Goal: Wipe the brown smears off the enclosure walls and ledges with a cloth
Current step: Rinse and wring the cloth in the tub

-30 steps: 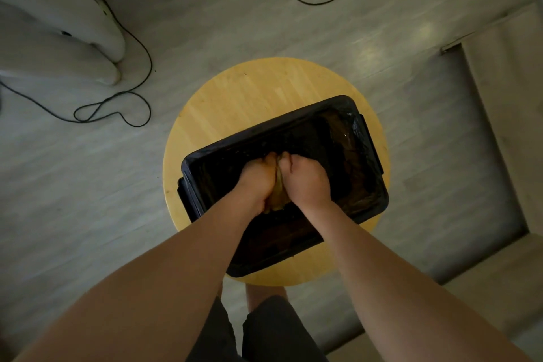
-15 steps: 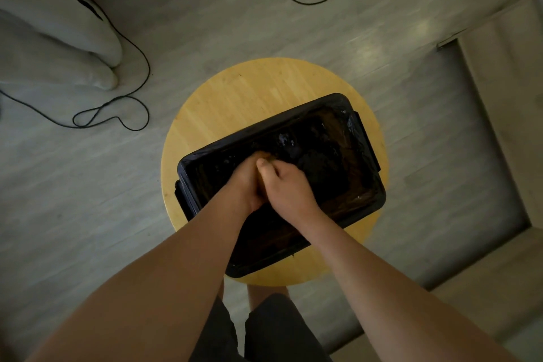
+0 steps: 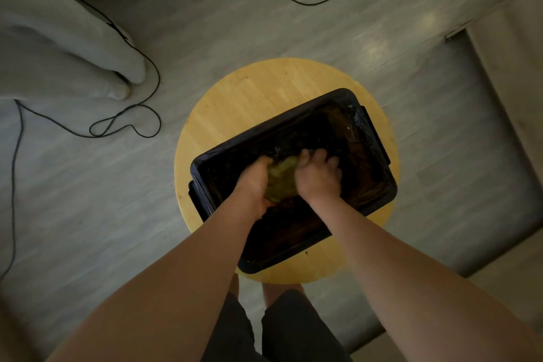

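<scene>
A black rectangular plastic tub sits on a round pale wooden stool, its long axis running on a slant from the person's near left to far right. Both hands are down inside the tub, a little left of its middle, with a crumpled yellow-green cloth bunched between them. The left hand has its fingers curled round the cloth's left side and grasps it. The right hand lies against the cloth's right side with fingers splayed and blurred, so whether it pinches the cloth or only presses it cannot be told. The cloth's longer side crosses the tub's width. The brown-tinged surfaces show mostly toward the tub's right end and along its near wall, so they lie rightward of the grip, and the right hand is probably nearer to them.
</scene>
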`<state>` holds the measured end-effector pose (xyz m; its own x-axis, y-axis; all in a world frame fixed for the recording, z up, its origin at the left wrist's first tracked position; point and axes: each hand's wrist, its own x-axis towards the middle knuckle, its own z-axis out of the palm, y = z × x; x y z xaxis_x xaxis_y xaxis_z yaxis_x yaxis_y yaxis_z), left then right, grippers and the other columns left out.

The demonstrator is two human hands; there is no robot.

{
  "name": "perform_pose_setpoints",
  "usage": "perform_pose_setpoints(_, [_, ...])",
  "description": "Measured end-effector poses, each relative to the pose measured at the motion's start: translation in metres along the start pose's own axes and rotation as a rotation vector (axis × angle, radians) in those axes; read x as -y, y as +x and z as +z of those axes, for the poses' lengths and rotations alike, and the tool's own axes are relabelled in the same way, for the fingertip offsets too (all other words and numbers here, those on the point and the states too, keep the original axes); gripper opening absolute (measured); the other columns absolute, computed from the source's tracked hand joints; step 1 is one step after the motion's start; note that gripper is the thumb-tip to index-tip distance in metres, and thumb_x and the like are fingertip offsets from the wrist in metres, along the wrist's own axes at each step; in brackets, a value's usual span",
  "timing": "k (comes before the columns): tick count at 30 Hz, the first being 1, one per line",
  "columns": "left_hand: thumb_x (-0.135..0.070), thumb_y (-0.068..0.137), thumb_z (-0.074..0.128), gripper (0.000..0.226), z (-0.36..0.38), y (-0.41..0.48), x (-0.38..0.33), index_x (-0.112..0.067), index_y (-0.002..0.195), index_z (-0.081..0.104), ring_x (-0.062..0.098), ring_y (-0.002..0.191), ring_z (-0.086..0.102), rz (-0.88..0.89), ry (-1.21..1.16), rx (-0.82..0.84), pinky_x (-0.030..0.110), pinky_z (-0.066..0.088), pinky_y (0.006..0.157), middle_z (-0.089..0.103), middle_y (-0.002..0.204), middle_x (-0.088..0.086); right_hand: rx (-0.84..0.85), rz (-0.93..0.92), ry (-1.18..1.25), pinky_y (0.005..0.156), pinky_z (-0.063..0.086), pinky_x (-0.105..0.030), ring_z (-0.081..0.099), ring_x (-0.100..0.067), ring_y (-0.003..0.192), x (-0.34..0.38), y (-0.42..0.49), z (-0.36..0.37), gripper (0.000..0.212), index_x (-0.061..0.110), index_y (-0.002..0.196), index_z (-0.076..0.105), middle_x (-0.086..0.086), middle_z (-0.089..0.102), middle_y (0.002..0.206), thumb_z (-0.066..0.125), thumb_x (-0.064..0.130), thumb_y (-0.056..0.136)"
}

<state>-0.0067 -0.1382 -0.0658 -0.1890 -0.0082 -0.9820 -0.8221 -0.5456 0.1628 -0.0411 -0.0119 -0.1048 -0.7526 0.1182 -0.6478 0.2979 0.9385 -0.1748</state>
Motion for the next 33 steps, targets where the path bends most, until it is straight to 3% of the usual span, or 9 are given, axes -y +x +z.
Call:
perform_pose_setpoints(3, [-0.055,0.105,0.044,0.05,0.006,0.002,-0.001,-0.014,0.108,0.073,0.032,0.1,0.069,-0.086,-0.142,0.107,0.043,0.056,0.085,0.079,0.094,0.016,0.283,-0.068,0.111,0.094,0.049,-0.042,0.058,-0.036,0.107,0.016,-0.018,0.004,0.044,0.017,0.138,0.047,-0.018,0.056,0.128,0.029,0.043,0.109])
perform_pose_setpoints(8, [-0.033,0.109,0.04,0.042,0.003,0.008,0.0,-0.009,0.09,0.069,0.024,0.07,0.074,-0.069,-0.19,0.157,0.038,0.051,0.074,0.074,0.076,0.012,0.265,-0.319,0.437,0.067,0.049,-0.027,0.066,-0.012,0.086,0.026,-0.053,-0.02,0.037,0.025,0.099,0.066,0.004,0.067,0.09,0.039,0.049,0.108])
perform_pose_setpoints(13, [-0.026,0.112,0.035,0.044,0.016,-0.008,-0.005,-0.004,0.146,0.051,0.039,0.127,0.059,-0.02,-0.154,0.08,0.043,0.047,0.105,0.067,0.133,0.018,-0.026,-0.525,0.192,0.054,0.044,-0.031,0.059,-0.016,0.056,0.018,-0.045,-0.011,0.05,0.022,0.069,0.055,0.002,0.056,0.06,0.033,0.041,0.11])
perform_pose_setpoints(16, [-0.017,0.11,0.039,0.039,0.022,-0.008,0.0,-0.005,0.141,0.06,0.038,0.128,0.061,-0.003,-0.212,0.013,0.048,0.048,0.11,0.065,0.136,0.019,-0.178,-0.528,-0.128,0.055,0.052,-0.037,0.066,-0.028,0.064,0.01,-0.023,-0.005,0.053,0.017,0.086,0.063,-0.004,0.064,0.069,0.026,0.045,0.11])
perform_pose_setpoints(19, [-0.006,0.106,0.037,0.037,0.015,-0.002,0.007,-0.004,0.123,0.069,0.034,0.105,0.072,0.074,-0.151,-0.021,0.045,0.062,0.087,0.073,0.116,0.022,-0.205,-0.437,-0.223,0.067,0.056,-0.042,0.067,-0.035,0.087,0.003,0.001,-0.009,0.056,0.011,0.108,0.063,-0.014,0.068,0.098,0.023,0.051,0.109])
perform_pose_setpoints(22, [-0.028,0.101,0.044,0.038,0.003,0.006,0.006,-0.009,0.124,0.067,0.038,0.097,0.074,0.072,-0.086,-0.108,0.049,0.063,0.077,0.074,0.112,0.023,-0.061,-0.095,0.005,0.103,0.042,-0.052,0.045,-0.044,0.129,-0.001,0.012,-0.01,0.059,0.012,0.144,0.044,-0.024,0.042,0.144,0.022,0.055,0.109])
perform_pose_setpoints(25, [-0.055,0.094,0.052,0.058,0.002,0.015,0.002,-0.016,0.135,0.061,0.037,0.103,0.071,-0.042,-0.081,-0.11,0.052,0.06,0.089,0.073,0.115,0.02,0.191,0.044,0.169,0.106,0.039,-0.049,0.04,-0.044,0.134,0.008,0.003,-0.001,0.056,0.02,0.155,0.025,-0.021,0.03,0.152,0.021,0.051,0.109])
perform_pose_setpoints(29, [-0.055,0.104,0.044,0.052,0.009,0.003,-0.006,-0.014,0.122,0.071,0.032,0.1,0.069,-0.125,-0.096,0.026,0.044,0.056,0.082,0.076,0.102,0.016,0.327,-0.108,0.33,0.09,0.05,-0.036,0.061,-0.026,0.102,0.022,-0.02,-0.001,0.039,0.018,0.134,0.053,-0.01,0.064,0.119,0.033,0.042,0.11])
perform_pose_setpoints(33, [-0.034,0.108,0.042,0.044,0.003,0.01,-0.002,-0.009,0.094,0.074,0.024,0.086,0.071,-0.051,-0.128,0.068,0.04,0.053,0.077,0.074,0.074,0.014,0.257,-0.357,0.449,0.058,0.042,-0.027,0.06,-0.008,0.065,0.034,-0.055,-0.024,0.045,0.026,0.071,0.06,0.01,0.06,0.064,0.044,0.05,0.106])
